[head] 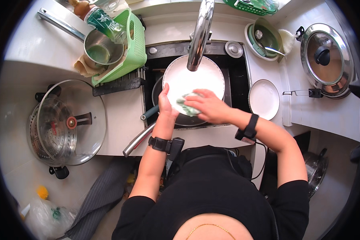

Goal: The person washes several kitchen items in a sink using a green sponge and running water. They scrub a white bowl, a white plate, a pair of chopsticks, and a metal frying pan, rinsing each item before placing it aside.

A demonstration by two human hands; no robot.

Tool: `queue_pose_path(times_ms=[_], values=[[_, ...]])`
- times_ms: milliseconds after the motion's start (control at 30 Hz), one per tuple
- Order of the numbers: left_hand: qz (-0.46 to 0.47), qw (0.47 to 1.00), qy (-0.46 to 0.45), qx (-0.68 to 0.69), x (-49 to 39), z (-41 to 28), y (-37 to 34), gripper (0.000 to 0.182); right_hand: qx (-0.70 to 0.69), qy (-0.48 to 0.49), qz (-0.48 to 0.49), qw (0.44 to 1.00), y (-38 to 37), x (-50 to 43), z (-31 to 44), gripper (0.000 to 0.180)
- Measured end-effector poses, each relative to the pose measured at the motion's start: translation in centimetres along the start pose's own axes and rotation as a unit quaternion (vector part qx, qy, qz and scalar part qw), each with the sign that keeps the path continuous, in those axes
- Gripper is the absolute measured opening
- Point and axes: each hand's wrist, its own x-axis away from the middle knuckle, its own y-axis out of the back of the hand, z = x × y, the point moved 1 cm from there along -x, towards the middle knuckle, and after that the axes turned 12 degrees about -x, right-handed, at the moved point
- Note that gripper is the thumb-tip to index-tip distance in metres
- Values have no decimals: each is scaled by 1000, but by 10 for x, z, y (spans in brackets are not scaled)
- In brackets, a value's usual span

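Observation:
Over the dark sink (pixel 238 90), my left hand (pixel 167 103) grips the near-left rim of a white round plate (pixel 198 79). My right hand (pixel 208 105) presses a green-and-white cloth (pixel 187 105) onto the plate's near part, and some of the cloth is hidden under the fingers. A curved chrome faucet (pixel 199 39) hangs above the plate's far side; I cannot tell whether water runs. Below the plate, pans lie in the sink, partly hidden. One dark green handle (pixel 150 112) and one steel handle (pixel 139 138) jut out past the sink's near-left edge.
A light-green basket (pixel 120 70) with a steel saucepan (pixel 103 48) stands at the back left. Left of the sink, a glass lid (pixel 91 141) leans over a steamer pot (pixel 52 132). At right are a small white plate (pixel 264 99), stacked green bowls (pixel 265 36) and a lidded pot (pixel 327 57).

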Motion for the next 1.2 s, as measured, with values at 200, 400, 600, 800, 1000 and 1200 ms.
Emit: queue_pose_path(times_ms=[200,400,600,800,1000,1200], values=[[-9,1000,1,-22,9,2,-4,51,31,-134,-202,970,40,9,-34,50],[-49,997,-8,-65,2,14,6,46,-229,-269,-287,890,70,0,-30,23],[-33,998,23,-42,1,28,6,48,-354,-209,-323,853,85,-7,3,21],[-12,999,38,-12,2,30,-13,53,-123,-76,-184,972,39,-4,28,16],[-13,997,79,-1,6,21,-15,54,-163,-18,-19,986,-10,-2,20,25],[-17,998,65,-18,15,25,-16,48,21,112,-16,993,5,-38,-32,29]])
